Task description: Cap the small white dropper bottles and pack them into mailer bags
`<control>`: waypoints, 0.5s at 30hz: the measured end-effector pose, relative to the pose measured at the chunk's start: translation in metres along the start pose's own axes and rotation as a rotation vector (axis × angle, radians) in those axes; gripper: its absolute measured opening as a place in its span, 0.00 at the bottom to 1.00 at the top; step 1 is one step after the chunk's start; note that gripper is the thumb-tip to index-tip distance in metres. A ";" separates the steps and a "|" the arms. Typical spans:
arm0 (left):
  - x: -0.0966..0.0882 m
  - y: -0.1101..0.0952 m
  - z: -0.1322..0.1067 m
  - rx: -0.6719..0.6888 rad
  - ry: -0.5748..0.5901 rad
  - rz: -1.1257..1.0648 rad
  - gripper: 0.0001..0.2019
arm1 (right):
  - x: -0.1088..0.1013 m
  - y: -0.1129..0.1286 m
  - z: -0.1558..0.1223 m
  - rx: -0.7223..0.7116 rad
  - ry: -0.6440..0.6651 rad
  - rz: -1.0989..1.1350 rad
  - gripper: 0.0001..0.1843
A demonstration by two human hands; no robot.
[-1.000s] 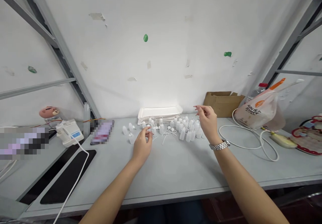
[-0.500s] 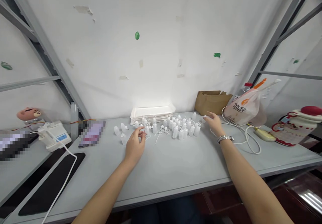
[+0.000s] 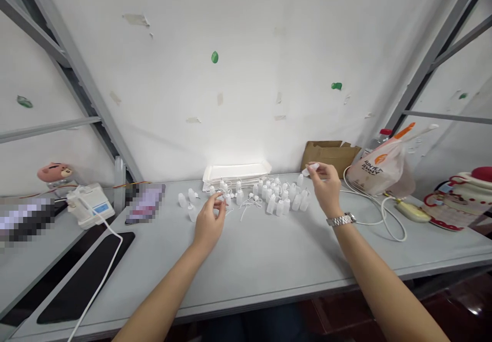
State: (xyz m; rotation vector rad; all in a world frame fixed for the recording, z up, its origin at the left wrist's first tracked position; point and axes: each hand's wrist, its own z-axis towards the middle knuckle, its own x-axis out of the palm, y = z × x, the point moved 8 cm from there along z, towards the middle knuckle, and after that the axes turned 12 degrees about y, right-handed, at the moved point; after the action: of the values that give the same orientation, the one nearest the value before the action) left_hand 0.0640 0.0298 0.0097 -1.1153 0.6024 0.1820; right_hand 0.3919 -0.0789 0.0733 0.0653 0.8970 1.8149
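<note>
Right grip [image 3: 326,184] clenched on a white plastic bottle [image 3: 312,168] near an Auntea Jenny bag [image 3: 378,166]; left grip [image 3: 209,222] unclear.

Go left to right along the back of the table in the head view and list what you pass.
Pink pig-faced toy, white device with blue screen, pixelated flat object, white foam tray, cardboard box, white plastic bag

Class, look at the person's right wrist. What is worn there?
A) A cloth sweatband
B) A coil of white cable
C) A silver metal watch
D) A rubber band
C. A silver metal watch with a link band sits on the wrist of the right hand.
</note>
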 end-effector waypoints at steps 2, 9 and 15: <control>0.001 -0.003 0.000 0.026 0.012 -0.017 0.17 | 0.021 0.055 -0.006 -0.130 0.148 0.085 0.12; 0.011 -0.002 0.001 -0.008 0.151 -0.235 0.31 | 0.137 0.135 -0.060 -0.267 0.820 0.339 0.09; 0.017 0.007 0.004 -0.006 0.164 -0.289 0.21 | 0.152 0.116 -0.070 -0.155 0.840 0.475 0.11</control>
State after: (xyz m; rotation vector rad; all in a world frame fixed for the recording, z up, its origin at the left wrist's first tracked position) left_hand 0.0768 0.0336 -0.0040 -1.2176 0.5785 -0.1586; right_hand 0.2035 -0.0095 0.0386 -0.6806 1.3898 2.3944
